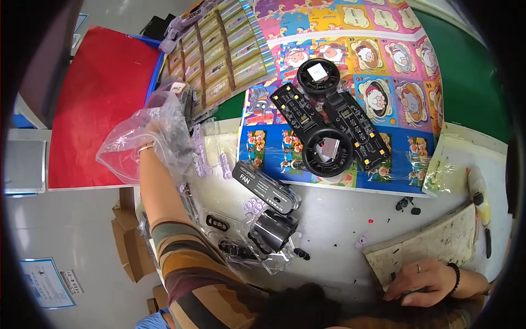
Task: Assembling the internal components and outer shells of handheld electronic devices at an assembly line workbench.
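My left hand [157, 130] reaches into a clear plastic bag [125, 143] at the left of the table. The bag's film and the dark small parts in it hide the fingers, so their grip cannot be made out. My right hand [421, 282] rests at the near right, by the lower edge of a worn, stained board [433, 241]. Its fingers are loosely bent, with nothing seen in them. Between the hands lie a black fan housing piece [266, 189] with printed lettering and a dark glossy cylinder [274, 229].
Two black circuit boards [359, 129] with black ring-shaped fan parts [327, 152] lie on colourful printed sheets [378, 60]. A red panel [93, 109] stands left. Lilac plastic parts [200, 151], clear plastic pieces [233, 247] and black bits are scattered about. A knife [487, 241] lies far right.
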### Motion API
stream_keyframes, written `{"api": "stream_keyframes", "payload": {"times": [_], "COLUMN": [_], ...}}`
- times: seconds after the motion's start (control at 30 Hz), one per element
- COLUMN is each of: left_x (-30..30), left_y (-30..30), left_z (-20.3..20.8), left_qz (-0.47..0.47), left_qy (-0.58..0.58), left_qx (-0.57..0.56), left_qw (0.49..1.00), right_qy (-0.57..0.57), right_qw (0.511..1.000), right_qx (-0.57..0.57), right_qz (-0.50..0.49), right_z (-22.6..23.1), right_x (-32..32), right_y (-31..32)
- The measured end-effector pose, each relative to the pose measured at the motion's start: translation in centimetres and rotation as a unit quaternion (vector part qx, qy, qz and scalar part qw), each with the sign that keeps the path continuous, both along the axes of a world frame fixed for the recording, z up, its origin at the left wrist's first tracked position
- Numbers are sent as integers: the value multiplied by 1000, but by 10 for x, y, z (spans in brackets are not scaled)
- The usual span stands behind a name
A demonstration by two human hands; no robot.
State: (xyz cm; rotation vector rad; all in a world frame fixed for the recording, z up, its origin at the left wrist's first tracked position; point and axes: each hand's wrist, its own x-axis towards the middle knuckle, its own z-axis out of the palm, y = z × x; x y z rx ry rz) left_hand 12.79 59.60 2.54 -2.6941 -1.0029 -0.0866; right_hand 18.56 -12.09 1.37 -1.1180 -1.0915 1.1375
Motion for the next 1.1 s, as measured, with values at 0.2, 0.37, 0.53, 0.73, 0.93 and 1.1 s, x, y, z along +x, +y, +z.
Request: {"api": "stream_keyframes", "payload": {"times": [0.2, 0.37, 0.53, 0.73, 0.93, 1.1], "left_x": [36, -32, -33, -71, -75, -85], "left_y": [0, 109, 90, 38, -62, -146], "left_z": [-38, -20, -19, 10, 46, 68], "left_qz": [25, 22, -18, -1, 134, 121], "left_qy": [-88, -451, -384, -631, -678, -660], "left_qx": [-56, -360, -414, -476, -508, -523], "left_qw": [994, 816, 825, 612, 515, 526], "right_qy": [-12, 3, 3, -15, -63, -72], "right_qw": [999, 1000, 999, 1000, 996, 996], "right_qx": [-31, 3, -18, -23, -59, -24], "right_qz": [-31, -2, -35, -11, -27, -47], "right_z": [6, -2, -1, 0, 14, 8], "right_x": [-10, -3, -9, -11, -11, -20], "right_y": [1, -6, -2, -5, -4, -8]}}
